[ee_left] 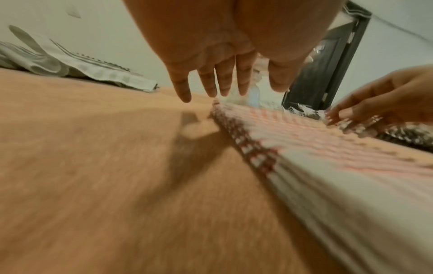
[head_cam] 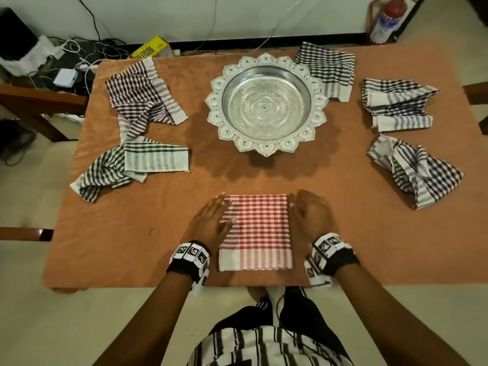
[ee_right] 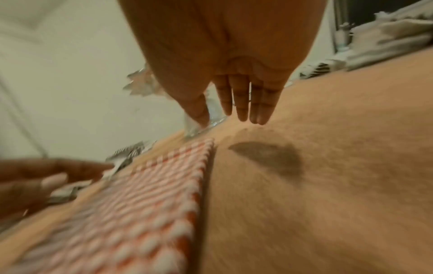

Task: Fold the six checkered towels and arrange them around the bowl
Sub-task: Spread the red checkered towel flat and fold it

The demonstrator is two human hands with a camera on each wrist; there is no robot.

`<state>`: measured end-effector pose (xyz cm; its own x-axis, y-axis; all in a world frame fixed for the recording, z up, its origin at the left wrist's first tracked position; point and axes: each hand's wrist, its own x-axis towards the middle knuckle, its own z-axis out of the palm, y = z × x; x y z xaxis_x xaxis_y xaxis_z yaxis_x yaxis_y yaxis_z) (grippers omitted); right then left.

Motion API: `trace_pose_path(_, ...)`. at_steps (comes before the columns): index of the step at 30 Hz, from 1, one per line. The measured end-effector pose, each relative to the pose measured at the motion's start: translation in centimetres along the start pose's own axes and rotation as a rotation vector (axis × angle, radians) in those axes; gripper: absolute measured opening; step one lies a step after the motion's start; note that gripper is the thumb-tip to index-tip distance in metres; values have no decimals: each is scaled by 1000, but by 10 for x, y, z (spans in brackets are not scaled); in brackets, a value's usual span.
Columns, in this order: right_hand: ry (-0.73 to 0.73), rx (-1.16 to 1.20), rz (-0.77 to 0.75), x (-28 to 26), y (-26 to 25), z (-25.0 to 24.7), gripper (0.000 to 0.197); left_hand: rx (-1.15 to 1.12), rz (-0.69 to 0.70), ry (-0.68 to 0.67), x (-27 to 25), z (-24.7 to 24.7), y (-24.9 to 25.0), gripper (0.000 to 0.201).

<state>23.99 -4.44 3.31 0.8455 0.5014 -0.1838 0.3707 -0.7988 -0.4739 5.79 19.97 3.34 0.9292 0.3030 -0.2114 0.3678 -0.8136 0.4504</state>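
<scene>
**A:** Where does it all stand?

**B:** Largest first: the table [head_cam: 132,233] under its orange cloth, then the silver bowl [head_cam: 266,104] at the middle. The red checkered towel [head_cam: 255,231] lies folded into a neat rectangle at the near edge, straight in front of me, so I can square it before moving it up.

**A:** And your hands?

**B:** My left hand [head_cam: 211,220] lies along its left edge, fingers straight and slightly spread, gripping nothing. My right hand [head_cam: 311,215] sits just beside the right edge, fingers straight and together, also empty. I think I'm trimming the sides.

**A:** Anything in the way?

**B:** Five more towels wait: the maroon towel [head_cam: 142,96] and green towel [head_cam: 126,165] lie rumpled on the left, three black-checked towels [head_cam: 396,107] on the right, one touching the bowl's rim. The way from the red one to the bowl is open.
</scene>
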Motion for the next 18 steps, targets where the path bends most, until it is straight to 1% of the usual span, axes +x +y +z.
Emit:
trace_pose_path(1, 48, 88, 105, 7, -2, -7, 35, -57, -4, 97, 0, -5, 2, 50)
trace_pose_path(2, 27, 174, 210, 13, -6, -14, 25, -117, -22, 172, 2, -9, 4, 44)
trace_pose_path(3, -58, 230, 301, 20, -12, -18, 19, -173, -50, 223, 4, -13, 6, 39)
trace_pose_path(4, -146, 248, 352, 27, -18, -19, 18, -222, -87, 250, 8, -15, 6, 35)
trace_pose_path(5, -209, 252, 373, 33, -23, -18, 20, -268, -124, 259, 13, -15, 5, 32)
trace_pose_path(7, -276, 284, 385, 45, -28, -10, 26, -325, -175, 253, 25, -16, 3, 35)
trace_pose_path(10, -279, 335, 385, 54, -27, 1, 24, -250, -186, 160, 43, -17, 4, 52)
trace_pose_path(14, -244, 600, 286, 44, -27, -6, 14, -183, -150, 8, 65, -20, 12, 74)
trace_pose_path(16, -271, 682, 192, 35, -23, -14, 15, -118, -116, -96, 77, -23, 12, 77)
trace_pose_path(18, -315, 747, 130, 27, -19, -24, 16, -35, -67, -190, 86, -26, 10, 67)
